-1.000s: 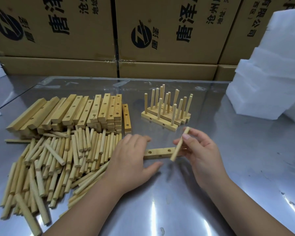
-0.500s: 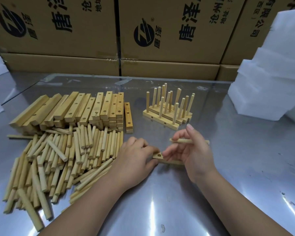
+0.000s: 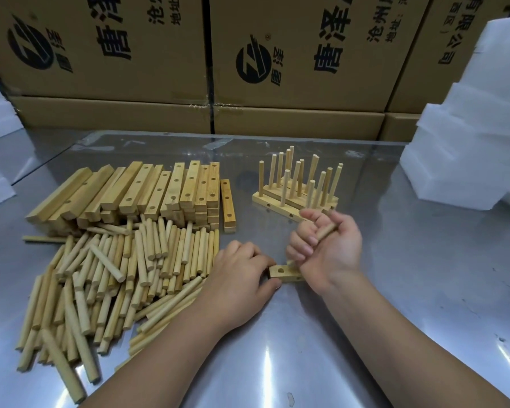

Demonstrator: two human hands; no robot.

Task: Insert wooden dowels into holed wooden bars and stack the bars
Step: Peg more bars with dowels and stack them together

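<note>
- The right hand (image 3: pixel 327 248) has its grip clenched round a dowel (image 3: pixel 326 231). Only the dowel's top end and a sliver below the fist show, so I cannot tell whether its tip sits in a hole.
- The left hand (image 3: pixel 242 272) pinches one end of the bar (image 3: pixel 281 272) lying on the table (image 3: pixel 424 290). The bar's other end is hidden under the right hand.
- The pegged bars (image 3: pixel 265 201) behind are partly blocked by the right knuckles.

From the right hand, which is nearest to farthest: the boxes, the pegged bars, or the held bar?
1. The held bar, under the right hand.
2. The pegged bars, just behind it.
3. The boxes, far at the back.
</note>
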